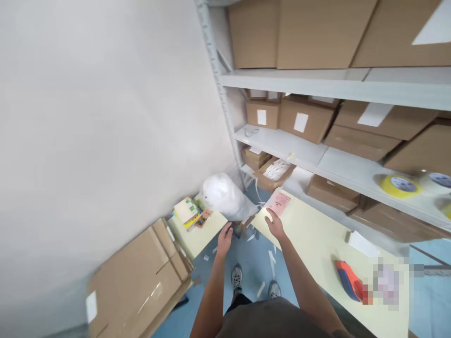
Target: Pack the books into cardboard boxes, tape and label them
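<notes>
My left hand [224, 238] is in the air at the near corner of a small cream table [202, 241], its fingers apart and holding nothing. My right hand [275, 224] is open at the left end of a long cream table [313, 230]. Its fingertips are at the edge of a flat pink printed packet [281, 203]; whether they touch it I cannot tell. Between the two tables stands a full, whitish plastic bag [225, 195]. On the small table lie stacked green-and-cream packets [186, 210] and a brown printed card [203, 218].
Flattened cardboard boxes [141, 272] lean at the left wall. A shelf rack [299, 84] with cartons runs along the right. A yellow tape roll [400, 186] sits on it. A red-and-blue handheld tool [348, 280] lies on the long table. Paper scraps [271, 258] litter the blue floor.
</notes>
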The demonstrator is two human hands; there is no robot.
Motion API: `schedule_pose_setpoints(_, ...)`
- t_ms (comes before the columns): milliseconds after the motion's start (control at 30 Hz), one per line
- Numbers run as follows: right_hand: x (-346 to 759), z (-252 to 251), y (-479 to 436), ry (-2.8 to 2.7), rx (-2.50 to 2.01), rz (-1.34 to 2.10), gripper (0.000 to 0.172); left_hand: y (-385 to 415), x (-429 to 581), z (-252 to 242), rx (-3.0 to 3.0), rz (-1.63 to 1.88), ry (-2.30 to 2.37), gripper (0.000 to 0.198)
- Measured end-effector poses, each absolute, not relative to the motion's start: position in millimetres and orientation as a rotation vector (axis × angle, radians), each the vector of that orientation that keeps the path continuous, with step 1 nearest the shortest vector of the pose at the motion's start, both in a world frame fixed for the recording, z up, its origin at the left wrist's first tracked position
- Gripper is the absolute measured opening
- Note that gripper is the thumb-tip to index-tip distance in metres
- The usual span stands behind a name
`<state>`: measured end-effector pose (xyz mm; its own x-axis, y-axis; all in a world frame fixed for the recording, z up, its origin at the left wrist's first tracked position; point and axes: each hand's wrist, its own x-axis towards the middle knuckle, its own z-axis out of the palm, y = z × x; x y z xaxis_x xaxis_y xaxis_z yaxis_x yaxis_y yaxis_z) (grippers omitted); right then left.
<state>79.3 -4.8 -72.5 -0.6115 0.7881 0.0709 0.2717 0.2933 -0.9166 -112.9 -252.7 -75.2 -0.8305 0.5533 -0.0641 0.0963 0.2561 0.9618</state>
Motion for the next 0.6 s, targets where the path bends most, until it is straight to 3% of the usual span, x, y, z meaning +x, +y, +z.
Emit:
schedule_pose_setpoints(333, -34.4, -43.9, -176.5, -2.334, -0.405, 1.501, 0.055, -468.2, -132.5, -51.4, -0.029, 1.931, 2.175, 0.055)
schedule_pose_setpoints(600, -138.0, -69.6, -367.2, -2.536, -0.131, 1.525, 0.059, -663.1, -172.1, -73.8, -0.310, 1.976, 2.205, 0.069)
